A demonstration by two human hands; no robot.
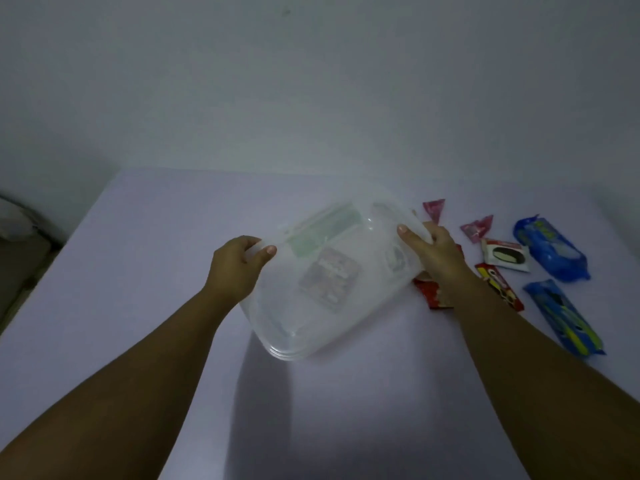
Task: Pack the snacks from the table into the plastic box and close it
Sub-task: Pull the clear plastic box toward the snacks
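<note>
A translucent plastic box point(325, 306) with its lid on is held tilted above the white table, a label and a green shape showing through it. My left hand point(235, 268) grips its left edge and my right hand point(436, 254) grips its right edge. Snacks lie on the table to the right: two pink triangular packets point(433, 208) point(477, 228), a white cake packet point(506, 255), a red biscuit pack point(500, 286), another red packet point(429, 292) partly under my right wrist, a large blue pack point(550, 250) and a long blue pack point(564, 318).
The white table point(156, 254) ends at a plain wall behind. Its left edge drops off toward a dark area with a pale object point(17, 220) at the far left. The box casts a shadow on the table near me.
</note>
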